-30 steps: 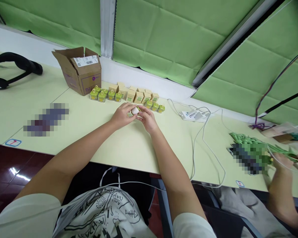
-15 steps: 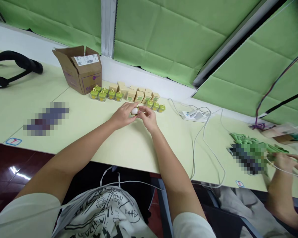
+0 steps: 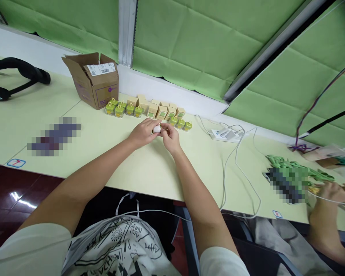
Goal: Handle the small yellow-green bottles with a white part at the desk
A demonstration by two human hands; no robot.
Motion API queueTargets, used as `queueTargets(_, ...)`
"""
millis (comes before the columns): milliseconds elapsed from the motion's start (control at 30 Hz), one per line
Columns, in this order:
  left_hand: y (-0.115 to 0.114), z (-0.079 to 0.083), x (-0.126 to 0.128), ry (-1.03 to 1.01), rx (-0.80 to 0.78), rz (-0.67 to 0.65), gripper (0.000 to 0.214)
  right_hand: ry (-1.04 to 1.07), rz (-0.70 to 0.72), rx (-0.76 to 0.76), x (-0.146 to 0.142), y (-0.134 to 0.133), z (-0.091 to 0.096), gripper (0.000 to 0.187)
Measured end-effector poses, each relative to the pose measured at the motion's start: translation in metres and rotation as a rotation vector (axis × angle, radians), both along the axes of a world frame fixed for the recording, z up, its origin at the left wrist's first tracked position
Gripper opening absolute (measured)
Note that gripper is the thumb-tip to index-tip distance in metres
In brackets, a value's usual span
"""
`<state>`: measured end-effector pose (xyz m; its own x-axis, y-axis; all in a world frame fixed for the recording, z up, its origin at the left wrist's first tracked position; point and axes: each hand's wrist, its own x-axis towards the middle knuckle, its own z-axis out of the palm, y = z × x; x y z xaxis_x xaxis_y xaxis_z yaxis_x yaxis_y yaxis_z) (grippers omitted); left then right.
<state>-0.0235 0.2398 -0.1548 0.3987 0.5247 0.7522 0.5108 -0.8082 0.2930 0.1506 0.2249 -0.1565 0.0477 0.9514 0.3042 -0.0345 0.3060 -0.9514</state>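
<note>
There is only one camera, and it is sitting on the person's head. It is looking forward and down, over the white printed shirt and along both bare arms to the pale surface (image 3: 149,172). The hands are showing near the middle, not very close. Farther off, the camera is catching the green blinds (image 3: 195,42) at the back. Another person's arm (image 3: 324,222) is peeking in at the right edge.
</note>
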Motion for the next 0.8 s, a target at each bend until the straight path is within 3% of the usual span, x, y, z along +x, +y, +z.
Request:
queueTargets(233, -0.002, 0.004, 0.001, 0.026, 0.083, 0.000, 0.031, -0.123, 0.009, 0.068, 0.006, 0.013, -0.011, 0.038)
queueTargets(800, -0.003, 0.011, 0.002, 0.129, 0.136, -0.020, 0.026, -0.138, -0.028, 0.062, 0.002, 0.008, -0.007, 0.027)
